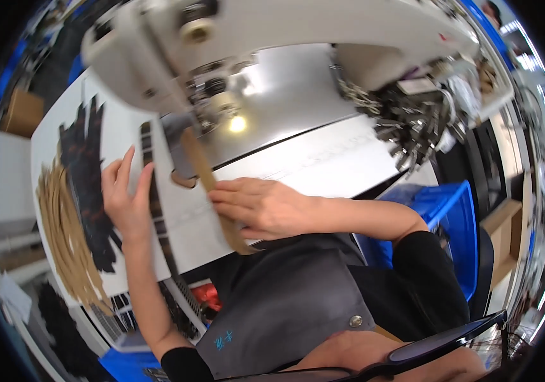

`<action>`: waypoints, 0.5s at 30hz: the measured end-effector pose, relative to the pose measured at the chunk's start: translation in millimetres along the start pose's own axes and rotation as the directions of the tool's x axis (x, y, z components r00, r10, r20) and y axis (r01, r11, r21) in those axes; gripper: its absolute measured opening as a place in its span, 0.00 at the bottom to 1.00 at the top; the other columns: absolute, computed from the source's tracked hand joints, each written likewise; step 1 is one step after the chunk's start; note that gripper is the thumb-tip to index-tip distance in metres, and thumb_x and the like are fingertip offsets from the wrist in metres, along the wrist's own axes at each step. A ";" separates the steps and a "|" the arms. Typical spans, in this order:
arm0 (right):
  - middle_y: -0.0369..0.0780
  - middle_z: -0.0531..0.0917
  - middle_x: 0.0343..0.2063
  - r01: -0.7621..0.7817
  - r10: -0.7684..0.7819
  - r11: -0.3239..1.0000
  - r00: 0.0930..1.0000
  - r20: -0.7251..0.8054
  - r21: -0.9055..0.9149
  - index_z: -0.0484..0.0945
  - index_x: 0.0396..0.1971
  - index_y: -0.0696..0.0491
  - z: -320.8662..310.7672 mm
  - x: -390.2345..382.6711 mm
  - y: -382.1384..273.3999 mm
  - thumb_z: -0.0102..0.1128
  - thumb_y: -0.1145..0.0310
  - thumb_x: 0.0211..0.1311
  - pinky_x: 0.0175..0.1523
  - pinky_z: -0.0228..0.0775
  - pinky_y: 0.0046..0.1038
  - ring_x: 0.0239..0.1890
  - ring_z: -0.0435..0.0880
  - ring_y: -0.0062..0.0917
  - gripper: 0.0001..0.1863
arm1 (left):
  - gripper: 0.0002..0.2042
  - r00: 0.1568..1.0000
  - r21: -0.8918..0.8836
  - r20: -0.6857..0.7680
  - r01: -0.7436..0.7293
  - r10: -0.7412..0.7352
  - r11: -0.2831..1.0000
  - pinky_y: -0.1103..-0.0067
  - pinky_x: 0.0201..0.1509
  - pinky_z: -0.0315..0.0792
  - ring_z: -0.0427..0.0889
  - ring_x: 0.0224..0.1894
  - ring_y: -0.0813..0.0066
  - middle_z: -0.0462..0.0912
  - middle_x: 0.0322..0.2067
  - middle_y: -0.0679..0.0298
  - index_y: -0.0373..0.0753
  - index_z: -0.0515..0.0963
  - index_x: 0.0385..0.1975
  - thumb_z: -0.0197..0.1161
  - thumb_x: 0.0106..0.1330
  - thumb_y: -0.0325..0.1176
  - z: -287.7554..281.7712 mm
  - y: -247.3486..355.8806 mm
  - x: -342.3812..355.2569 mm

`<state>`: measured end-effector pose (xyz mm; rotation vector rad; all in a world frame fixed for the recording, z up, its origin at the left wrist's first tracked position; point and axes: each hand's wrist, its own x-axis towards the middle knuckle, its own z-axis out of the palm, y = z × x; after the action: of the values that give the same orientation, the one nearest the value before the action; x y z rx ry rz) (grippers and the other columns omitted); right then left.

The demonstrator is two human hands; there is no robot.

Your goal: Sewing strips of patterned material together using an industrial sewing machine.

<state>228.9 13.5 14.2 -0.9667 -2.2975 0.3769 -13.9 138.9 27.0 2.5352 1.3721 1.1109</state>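
A tan strap point(229, 228) runs from beneath the head of a white sewing machine point(134, 60) toward my lap, its near end curling at the table's front edge. My right hand point(263, 207) is closed on it at mid-length, fingers pressed together over the strip. To the left, my left hand point(125, 200) is raised with thumb and fingers apart, holding nothing. It is nearest to a narrow dark strip point(151, 172) on the white table point(186, 235). The machine's lamp glows beside the needle area, where the strap's far end is partly hidden.
Bundles of black straps point(84, 184) and tan straps point(62, 232) lie along the table's left side. A heap of metal pieces point(416, 118) sits at the right under the machine arm. A blue bin point(467, 242) stands to my right, with a cardboard box point(505, 242) beyond.
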 end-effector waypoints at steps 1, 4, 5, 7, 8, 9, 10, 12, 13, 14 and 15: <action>0.50 0.75 0.54 -0.002 0.002 1.000 1.000 -0.018 0.001 0.74 0.48 0.65 1.7 1.7 -0.7 0.71 0.64 0.42 0.64 0.64 0.38 0.60 0.72 0.42 0.31 | 0.17 1.000 -0.071 0.008 -0.014 0.014 0.997 0.74 0.45 0.71 0.78 0.40 0.63 0.79 0.37 0.59 0.38 0.81 0.47 0.70 0.55 0.27 -0.6 4.1 1.4; 0.50 0.75 0.54 -0.031 0.029 0.999 0.997 -0.075 -0.037 0.73 0.50 0.65 5.9 -0.3 -0.7 0.69 0.64 0.45 0.64 0.64 0.37 0.60 0.72 0.42 0.32 | 0.15 0.981 -0.089 0.177 -0.059 0.074 0.994 0.72 0.54 0.66 0.77 0.45 0.64 0.79 0.40 0.60 0.38 0.82 0.46 0.67 0.57 0.28 6.9 27.1 -1.3; 0.50 0.75 0.54 -0.054 0.049 0.997 0.995 -0.088 -0.057 0.73 0.50 0.65 3.7 -4.0 -2.7 0.69 0.64 0.45 0.64 0.64 0.37 0.60 0.72 0.42 0.32 | 0.15 0.978 -0.111 0.180 -0.082 0.101 0.990 0.72 0.54 0.66 0.77 0.45 0.64 0.79 0.40 0.60 0.38 0.82 0.46 0.67 0.57 0.28 10.8 37.7 -0.8; 0.50 0.75 0.54 -0.088 0.080 0.995 0.987 -0.142 -0.049 0.72 0.52 0.65 -7.3 -3.5 -9.6 0.68 0.65 0.47 0.64 0.63 0.37 0.60 0.72 0.42 0.32 | 0.14 0.939 -0.124 0.283 -0.168 0.197 0.978 0.67 0.60 0.61 0.75 0.49 0.64 0.79 0.45 0.62 0.39 0.81 0.47 0.65 0.60 0.31 14.0 54.1 -2.4; 0.50 0.74 0.55 -0.110 0.101 0.992 0.988 -0.119 -0.068 0.71 0.54 0.64 -24.7 -17.0 -16.0 0.67 0.68 0.47 0.65 0.63 0.38 0.61 0.72 0.41 0.31 | 0.15 0.920 -0.085 0.340 -0.177 0.196 0.981 0.59 0.66 0.53 0.73 0.54 0.65 0.78 0.50 0.65 0.41 0.81 0.48 0.64 0.62 0.35 19.0 55.2 -6.6; 0.49 0.74 0.56 -0.151 0.133 0.980 0.981 -0.141 -0.129 0.71 0.54 0.62 -40.9 -34.6 -22.8 0.66 0.69 0.47 0.65 0.64 0.38 0.61 0.71 0.41 0.31 | 0.15 0.916 -0.103 0.336 -0.195 0.218 0.975 0.59 0.66 0.53 0.73 0.54 0.65 0.78 0.50 0.65 0.41 0.81 0.48 0.64 0.62 0.35 20.3 56.0 -8.2; 0.49 0.74 0.56 -0.184 0.155 0.966 0.975 -0.161 -0.180 0.71 0.55 0.61 -58.4 -55.1 -27.4 0.66 0.70 0.47 0.65 0.64 0.38 0.61 0.71 0.41 0.31 | 0.15 0.912 -0.062 0.359 -0.189 0.198 0.980 0.57 0.67 0.50 0.72 0.55 0.65 0.78 0.52 0.66 0.41 0.81 0.48 0.65 0.61 0.36 20.9 56.9 -9.9; 0.45 0.78 0.53 -0.396 0.348 0.875 0.915 -0.205 -0.280 0.78 0.48 0.56 -114.6 -98.0 -23.5 0.65 0.77 0.43 0.61 0.69 0.37 0.57 0.75 0.41 0.25 | 0.16 0.911 0.013 0.391 -0.146 0.130 0.989 0.52 0.69 0.45 0.70 0.58 0.65 0.77 0.54 0.68 0.42 0.81 0.49 0.66 0.61 0.37 18.0 54.1 -18.0; 0.43 0.79 0.51 -0.524 0.372 0.682 0.849 -0.375 -0.510 0.81 0.43 0.53 -138.2 -121.5 -16.7 0.64 0.79 0.42 0.56 0.73 0.36 0.52 0.79 0.40 0.22 | 0.16 0.910 0.007 0.390 -0.154 0.139 0.988 0.52 0.69 0.45 0.70 0.58 0.65 0.77 0.54 0.68 0.42 0.81 0.49 0.66 0.61 0.37 17.3 53.9 -18.2; 0.42 0.80 0.49 -0.575 0.371 0.580 0.817 -0.441 -0.577 0.81 0.44 0.51 -171.4 -146.0 -7.7 0.61 0.81 0.46 0.51 0.75 0.34 0.49 0.81 0.37 0.21 | 0.16 0.912 0.023 0.389 -0.148 0.127 0.989 0.52 0.69 0.44 0.70 0.58 0.66 0.77 0.54 0.68 0.42 0.81 0.49 0.65 0.61 0.37 15.8 53.2 -18.9; 0.42 0.81 0.46 -0.605 0.332 0.460 0.796 -0.506 -0.650 0.82 0.42 0.51 -202.8 -168.8 -3.8 0.59 0.83 0.49 0.51 0.75 0.33 0.47 0.81 0.35 0.19 | 0.16 0.912 0.023 0.390 -0.151 0.130 0.988 0.52 0.69 0.44 0.70 0.58 0.66 0.77 0.54 0.68 0.42 0.81 0.49 0.65 0.61 0.37 20.6 53.6 -16.9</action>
<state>447.6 -106.0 100.8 -1.9789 -1.8026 -0.6540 30.9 99.7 21.6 2.7305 1.1438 0.5415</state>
